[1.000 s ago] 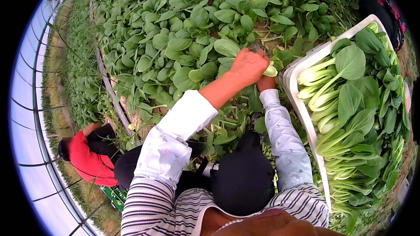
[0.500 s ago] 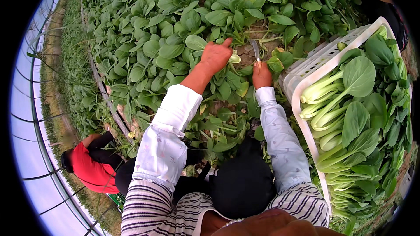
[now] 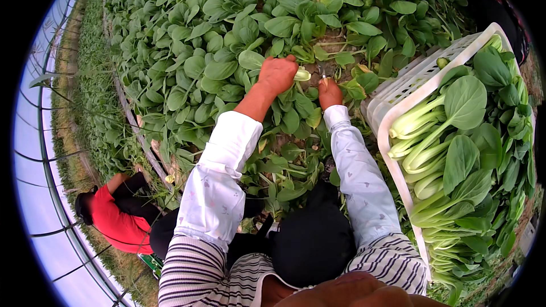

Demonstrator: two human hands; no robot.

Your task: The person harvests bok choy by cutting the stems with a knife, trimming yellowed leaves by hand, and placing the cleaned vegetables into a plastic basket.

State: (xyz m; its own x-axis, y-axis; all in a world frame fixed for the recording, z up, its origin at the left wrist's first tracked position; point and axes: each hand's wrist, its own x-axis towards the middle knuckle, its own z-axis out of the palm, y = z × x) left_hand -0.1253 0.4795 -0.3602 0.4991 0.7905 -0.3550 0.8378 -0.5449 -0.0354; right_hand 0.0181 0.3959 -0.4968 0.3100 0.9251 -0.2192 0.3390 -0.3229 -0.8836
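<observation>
My left hand (image 3: 278,74) is closed around a head of bok choy (image 3: 302,74), whose pale cut base sticks out toward the right. Just right of it, my right hand (image 3: 329,92) grips a small knife (image 3: 322,73); its handle is mostly inside my fist and the blade points away from me, near the bare soil. Leafy bok choy plants (image 3: 222,68) grow thickly around and beyond both hands. Loose and yellowing leaves (image 3: 354,88) lie beside my right hand.
A white plastic crate (image 3: 392,95), filled with harvested bok choy (image 3: 463,102), stands close on my right. Another person in a red shirt (image 3: 116,222) crouches at the lower left. A sleeved arm of someone else shows at the upper right. The greenhouse frame (image 3: 45,159) curves along the left.
My right hand has moved slightly up and left with the knife, nearer the bok choy in my left hand. The other person's hand at the upper right has gone from view.
</observation>
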